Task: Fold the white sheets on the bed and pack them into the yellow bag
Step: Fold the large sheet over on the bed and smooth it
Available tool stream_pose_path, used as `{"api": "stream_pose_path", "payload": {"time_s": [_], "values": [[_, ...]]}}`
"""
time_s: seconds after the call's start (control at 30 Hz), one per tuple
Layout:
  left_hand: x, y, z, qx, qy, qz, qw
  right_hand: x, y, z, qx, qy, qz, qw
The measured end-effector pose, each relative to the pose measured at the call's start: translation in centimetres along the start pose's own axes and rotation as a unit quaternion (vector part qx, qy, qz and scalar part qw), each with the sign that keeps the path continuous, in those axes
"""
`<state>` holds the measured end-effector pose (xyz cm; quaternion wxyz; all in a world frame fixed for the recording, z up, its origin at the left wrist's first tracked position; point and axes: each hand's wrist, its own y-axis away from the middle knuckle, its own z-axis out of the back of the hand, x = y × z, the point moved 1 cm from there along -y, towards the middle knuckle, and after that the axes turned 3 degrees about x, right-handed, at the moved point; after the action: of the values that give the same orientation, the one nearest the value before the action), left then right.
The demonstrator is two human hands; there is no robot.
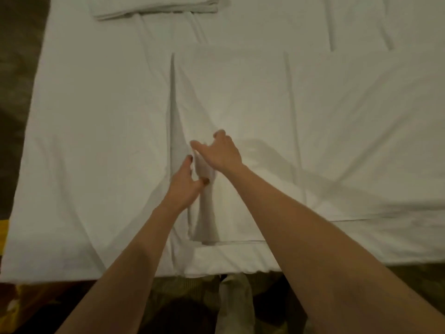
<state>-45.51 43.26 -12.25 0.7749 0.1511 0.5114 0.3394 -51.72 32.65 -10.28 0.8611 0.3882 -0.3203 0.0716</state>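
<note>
A partly folded white sheet point(240, 97) lies flat in the middle of the bed, its left edge running up from near the bed's front. My left hand point(186, 183) pinches a raised ridge of this sheet between thumb and fingers near that left edge. My right hand point(222, 150) is just beyond it, thumb and fingers curled on the same ridge of cloth. A stack of folded white sheets point(154, 7) rests at the far left of the bed. A strip of yellow point(3, 237), perhaps the bag, shows at the left frame edge.
The bed point(84, 141) is covered in white linen with creases at the far right. Dark floor point(19, 68) runs along the left side. Below the bed's front edge I see patterned clothing and a white cloth point(237, 300) hanging down.
</note>
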Motion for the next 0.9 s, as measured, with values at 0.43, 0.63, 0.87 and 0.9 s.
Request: {"api": "stream_pose_path", "payload": {"time_s": [0.43,0.63,0.87,0.9], "values": [[-17.0,1.4,-13.2,0.120,-0.018,-0.141,0.983,-3.5,-5.4,18.9,-0.116,0.130,0.147,0.974],[-25.1,1.8,-26.0,0.192,-0.009,-0.157,0.969,-14.5,-5.6,31.7,-0.159,0.054,0.125,0.978],[-29.5,1.4,-41.6,0.248,-0.021,-0.128,0.960,-28.6,-6.0,42.1,-0.206,-0.028,0.035,0.978],[-29.2,1.2,-43.3,0.264,-0.036,-0.111,0.957,-30.6,-6.3,42.6,-0.204,-0.040,0.010,0.978]]}}
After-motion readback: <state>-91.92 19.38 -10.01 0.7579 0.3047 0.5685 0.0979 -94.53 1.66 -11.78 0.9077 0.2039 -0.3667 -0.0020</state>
